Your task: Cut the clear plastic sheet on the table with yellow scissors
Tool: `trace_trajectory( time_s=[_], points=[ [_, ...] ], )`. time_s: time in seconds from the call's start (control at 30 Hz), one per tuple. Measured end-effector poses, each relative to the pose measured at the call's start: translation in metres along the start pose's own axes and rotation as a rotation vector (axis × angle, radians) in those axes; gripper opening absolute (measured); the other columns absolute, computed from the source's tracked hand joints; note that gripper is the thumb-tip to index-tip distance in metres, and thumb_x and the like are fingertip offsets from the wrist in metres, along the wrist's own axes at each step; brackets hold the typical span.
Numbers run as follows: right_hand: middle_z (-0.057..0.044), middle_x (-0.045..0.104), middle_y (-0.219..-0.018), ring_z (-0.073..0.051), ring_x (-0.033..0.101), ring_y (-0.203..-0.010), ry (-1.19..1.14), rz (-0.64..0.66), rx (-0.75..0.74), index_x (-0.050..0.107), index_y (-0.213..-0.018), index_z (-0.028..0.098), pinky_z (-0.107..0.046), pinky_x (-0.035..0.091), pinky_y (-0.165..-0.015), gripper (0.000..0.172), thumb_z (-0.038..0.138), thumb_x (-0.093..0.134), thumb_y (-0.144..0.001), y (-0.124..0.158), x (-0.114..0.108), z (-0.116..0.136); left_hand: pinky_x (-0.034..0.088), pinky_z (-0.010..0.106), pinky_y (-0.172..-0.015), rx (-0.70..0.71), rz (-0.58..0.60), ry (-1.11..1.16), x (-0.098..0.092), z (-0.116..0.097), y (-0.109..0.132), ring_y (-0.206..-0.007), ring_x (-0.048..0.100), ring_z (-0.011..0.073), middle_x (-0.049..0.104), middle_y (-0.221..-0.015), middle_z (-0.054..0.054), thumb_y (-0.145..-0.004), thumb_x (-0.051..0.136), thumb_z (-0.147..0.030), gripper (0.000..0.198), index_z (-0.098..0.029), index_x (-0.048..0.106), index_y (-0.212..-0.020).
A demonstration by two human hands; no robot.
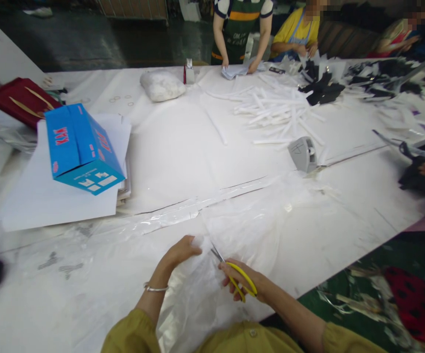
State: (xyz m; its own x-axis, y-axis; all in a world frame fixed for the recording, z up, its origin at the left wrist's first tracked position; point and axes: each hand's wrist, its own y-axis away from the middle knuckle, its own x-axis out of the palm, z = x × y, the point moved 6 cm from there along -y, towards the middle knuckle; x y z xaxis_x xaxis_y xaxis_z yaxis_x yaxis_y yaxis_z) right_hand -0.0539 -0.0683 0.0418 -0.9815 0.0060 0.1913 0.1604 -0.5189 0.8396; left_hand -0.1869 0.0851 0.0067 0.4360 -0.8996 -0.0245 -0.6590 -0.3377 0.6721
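Note:
Near the front of the white table, my left hand (185,249) is closed on a bunched part of a clear plastic bag (193,299). The bag spreads over the table and hangs down toward my body. In my right hand (242,280) is a pair of scissors (247,277) with yellow handles. Their metal blades stand slightly apart and point up and left, close to the bunched plastic by my left fingers. Whether the blades touch the plastic I cannot tell.
A blue box (82,147) rests on stacked white sheets (24,206) at left, beside a dark red bag (21,100). Across the table are a tape dispenser (303,154), white strips (271,110), a white bundle (162,86) and dark pieces (322,88). Other people work along the far and right edges.

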Motion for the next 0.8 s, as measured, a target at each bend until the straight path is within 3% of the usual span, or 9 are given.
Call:
trace_trajectory(
  time_s=[0.17,0.33,0.5,0.7,0.8],
  points=[
    [-0.005,0.063,-0.089,-0.013,0.060,-0.070,-0.078,0.032,0.019,0.055,-0.110,0.021,-0.024,0.047,-0.053,0.062,0.072,0.053,-0.076,0.008,0.000,-0.018,0.050,0.035,-0.070,-0.039,0.038,0.272,0.002,0.010,0.002,-0.071,0.062,0.0214,0.070,-0.078,0.002,-0.059,0.060,-0.026,0.034,-0.015,0.065,-0.091],
    [-0.003,0.061,-0.084,-0.013,0.059,-0.069,-0.096,0.011,0.043,0.055,-0.109,0.020,-0.025,0.047,-0.055,0.069,0.077,0.057,-0.069,0.002,0.007,-0.005,0.051,0.034,-0.068,-0.059,0.060,0.425,0.006,0.015,0.003,-0.071,0.063,0.0217,0.071,-0.078,0.003,-0.058,0.065,-0.027,0.039,-0.014,0.065,-0.095],
    [-0.002,0.058,-0.082,-0.014,0.059,-0.069,-0.087,-0.011,0.017,0.056,-0.109,0.021,-0.027,0.048,-0.055,0.073,0.080,0.055,-0.067,-0.006,0.010,0.010,0.049,0.031,-0.065,-0.064,0.085,0.461,0.008,0.020,0.004,-0.068,0.062,0.0201,0.070,-0.072,0.001,-0.058,0.067,-0.024,0.037,-0.014,0.067,-0.094],
    [-0.003,0.061,-0.090,-0.014,0.060,-0.076,-0.118,0.018,-0.057,0.057,-0.113,0.023,-0.028,0.050,-0.062,0.063,0.072,0.056,-0.074,-0.006,0.004,0.005,0.047,0.030,-0.064,-0.055,0.103,0.450,0.006,0.019,0.005,-0.069,0.060,0.0201,0.067,-0.069,-0.001,-0.055,0.066,-0.019,0.038,-0.014,0.068,-0.093],
    [-0.002,0.061,-0.088,-0.012,0.058,-0.072,-0.104,0.013,-0.070,0.056,-0.112,0.022,-0.025,0.049,-0.059,0.060,0.070,0.055,-0.077,-0.006,0.004,0.004,0.047,0.030,-0.064,-0.046,0.111,0.441,0.006,0.014,0.006,-0.069,0.059,0.0201,0.067,-0.069,-0.001,-0.054,0.065,-0.019,0.037,-0.014,0.068,-0.090]
  ],
)
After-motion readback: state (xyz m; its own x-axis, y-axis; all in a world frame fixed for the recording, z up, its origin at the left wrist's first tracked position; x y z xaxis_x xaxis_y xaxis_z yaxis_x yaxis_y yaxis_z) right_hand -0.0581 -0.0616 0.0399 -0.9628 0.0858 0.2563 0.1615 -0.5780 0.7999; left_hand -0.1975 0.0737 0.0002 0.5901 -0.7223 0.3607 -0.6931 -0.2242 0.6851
